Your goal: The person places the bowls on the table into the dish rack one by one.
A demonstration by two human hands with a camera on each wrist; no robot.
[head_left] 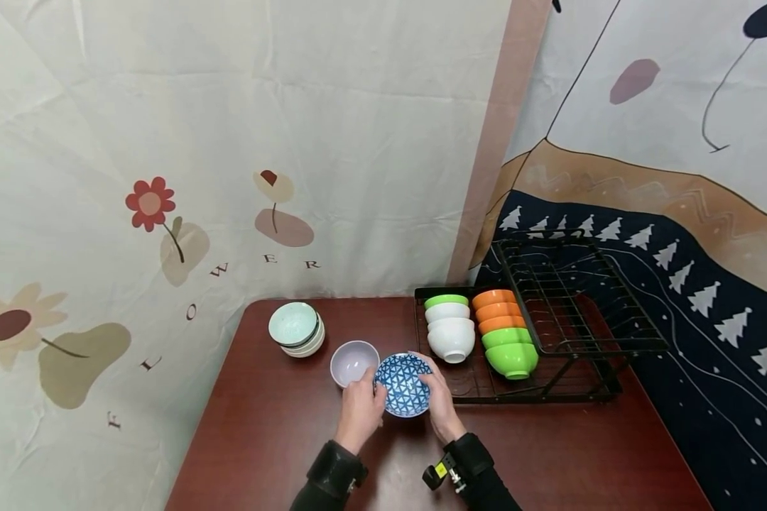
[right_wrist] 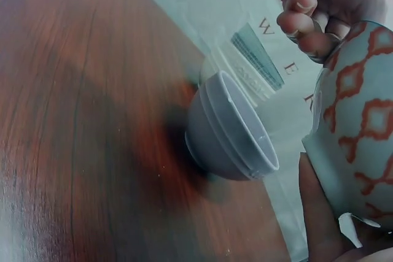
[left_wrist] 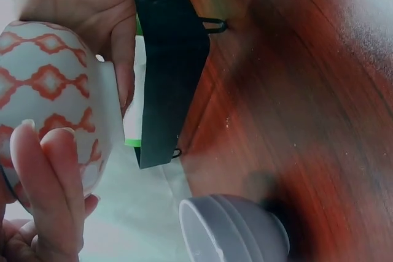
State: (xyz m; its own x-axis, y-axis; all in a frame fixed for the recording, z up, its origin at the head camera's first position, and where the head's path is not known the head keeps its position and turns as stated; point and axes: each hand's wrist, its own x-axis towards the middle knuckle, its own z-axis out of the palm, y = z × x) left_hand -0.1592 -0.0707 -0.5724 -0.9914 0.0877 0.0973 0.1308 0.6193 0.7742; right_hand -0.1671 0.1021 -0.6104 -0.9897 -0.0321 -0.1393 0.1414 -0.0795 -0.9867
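Both hands hold a patterned bowl [head_left: 403, 385] between them above the front middle of the table. Its inside shows blue and white triangles in the head view. In the wrist views, the outer wall [left_wrist: 46, 84] is white with orange-red motifs. My left hand [head_left: 361, 407] grips the left side, thumb at the rim. My right hand [head_left: 443, 401] grips the right side, with fingers reaching over the rim. A pale lilac bowl [head_left: 354, 363] stands on the table just beyond my left hand; its ridged outer side [right_wrist: 224, 130] shows in the right wrist view.
Stacked bowls [head_left: 293, 325], pale green on top, stand at the table's back left. On the right, a black dish rack [head_left: 530, 394] holds tilted rows of white bowls [head_left: 451, 339] and orange and green bowls [head_left: 510, 351]. A raised wire shelf [head_left: 575, 298] covers its right side.
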